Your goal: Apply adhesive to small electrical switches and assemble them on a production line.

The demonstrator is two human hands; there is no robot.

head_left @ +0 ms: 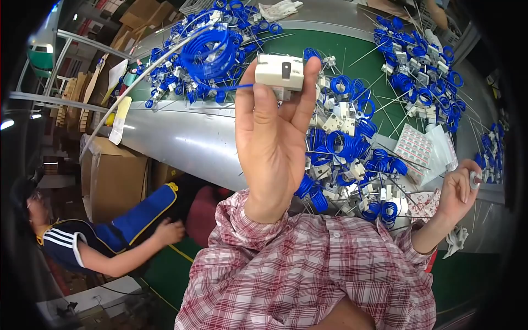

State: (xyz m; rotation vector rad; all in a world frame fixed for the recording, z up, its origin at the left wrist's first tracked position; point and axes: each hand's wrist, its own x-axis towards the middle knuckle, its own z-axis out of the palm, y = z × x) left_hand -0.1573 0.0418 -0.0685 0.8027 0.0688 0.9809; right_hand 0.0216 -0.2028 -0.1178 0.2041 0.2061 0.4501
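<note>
My left hand (272,148) is raised in the middle, palm toward me, pinching the white body of a capillary thermostat (269,75) between thumb and fingers. A dark metal tab stands out in a slot on its face. From the thermostat's left side a blue tube runs to a large loose blue coil (206,58). My right hand (457,193), off to the right, has its fingers closed round a small, pale, round-ended tool (474,180) with a reddish tip; its exact kind is unclear. Below the right hand lies a red-speckled white sheet (424,207).
Heaps of blue-coiled thermostats (341,143) cover the green-topped bench (319,47), their thin rods sticking out. A sticker sheet (413,147) and plastic bag (440,144) lie at right. A long pale rod (137,77) crosses the left. A seated co-worker (82,247) is at lower left, beside cardboard boxes (115,176).
</note>
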